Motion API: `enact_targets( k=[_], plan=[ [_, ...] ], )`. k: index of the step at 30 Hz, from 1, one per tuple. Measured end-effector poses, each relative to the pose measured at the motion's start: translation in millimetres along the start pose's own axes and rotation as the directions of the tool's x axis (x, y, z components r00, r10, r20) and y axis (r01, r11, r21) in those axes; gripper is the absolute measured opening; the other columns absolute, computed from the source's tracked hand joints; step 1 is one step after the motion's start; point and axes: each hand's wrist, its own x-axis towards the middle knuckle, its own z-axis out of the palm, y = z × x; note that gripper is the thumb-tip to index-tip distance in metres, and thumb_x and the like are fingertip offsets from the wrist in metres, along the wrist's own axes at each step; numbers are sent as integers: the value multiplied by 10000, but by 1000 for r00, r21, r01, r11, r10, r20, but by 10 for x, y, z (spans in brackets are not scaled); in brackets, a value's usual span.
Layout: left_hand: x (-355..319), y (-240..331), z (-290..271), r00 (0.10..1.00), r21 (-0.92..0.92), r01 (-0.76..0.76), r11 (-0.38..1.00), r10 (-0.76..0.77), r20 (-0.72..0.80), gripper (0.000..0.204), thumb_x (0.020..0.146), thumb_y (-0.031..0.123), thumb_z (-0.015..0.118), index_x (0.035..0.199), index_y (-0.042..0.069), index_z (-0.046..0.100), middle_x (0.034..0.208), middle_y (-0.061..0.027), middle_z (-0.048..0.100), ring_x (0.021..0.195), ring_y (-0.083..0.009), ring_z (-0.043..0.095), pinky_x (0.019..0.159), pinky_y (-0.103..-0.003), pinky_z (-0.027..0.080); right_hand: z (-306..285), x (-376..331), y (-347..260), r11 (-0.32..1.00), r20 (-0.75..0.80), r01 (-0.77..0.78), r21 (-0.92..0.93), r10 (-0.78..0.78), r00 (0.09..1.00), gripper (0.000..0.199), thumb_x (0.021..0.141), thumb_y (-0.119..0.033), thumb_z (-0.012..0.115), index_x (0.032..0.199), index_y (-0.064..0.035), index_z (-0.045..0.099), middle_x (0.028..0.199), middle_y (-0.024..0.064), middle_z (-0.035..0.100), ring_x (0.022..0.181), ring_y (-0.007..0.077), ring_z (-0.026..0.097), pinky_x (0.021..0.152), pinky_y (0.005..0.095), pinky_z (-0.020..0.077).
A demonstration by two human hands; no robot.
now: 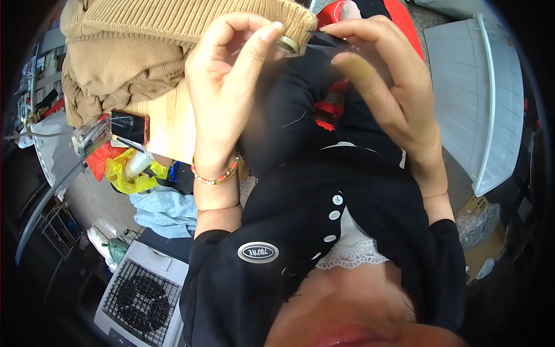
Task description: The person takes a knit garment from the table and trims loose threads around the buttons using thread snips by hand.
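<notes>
A tan ribbed knit garment [191, 20] lies bunched at the upper left, its ribbed edge reaching toward the middle. My left hand [222, 78] is closed on that edge, the thumb and a finger pinching it. Just beside the thumb tip shows a round, greenish, shiny button [287, 44] against the knit. My right hand [393, 81] is held to the right of the edge, its thumb and forefinger apart. A tan covering wraps the right thumb. Whether anything fine, such as thread, lies between those fingers is too small to make out.
Under the garment is a pale wooden tabletop [170, 124] with a phone [129, 126]. Below it are a yellow plastic bag [128, 176] and blue cloth [165, 211]. A grey-white fan unit [141, 295] stands lower left. A large translucent bin [471, 95] stands at the right.
</notes>
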Motion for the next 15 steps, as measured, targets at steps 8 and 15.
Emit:
enact_targets(
  k=[8,15],
  plan=[
    [-98,-62,75,993,127,-107,986,113,-36,96,900,52,652,948,-22,612,819,-5,611,746,-41,558,678,-175,448,57,-110,75,997,-42,31,-68,-34,999,266,827,-35,685,1081,27,637,867,86,587,750,164,571,661,246,446],
    [-119,-56,56,995,94,-76,993,81,-54,71,905,40,644,943,-11,612,821,12,605,741,-28,535,679,-164,430,59,-146,-23,980,-63,139,-140,-149,987,284,784,-28,721,1050,38,646,846,118,609,716,218,604,618,290,475]
  ],
)
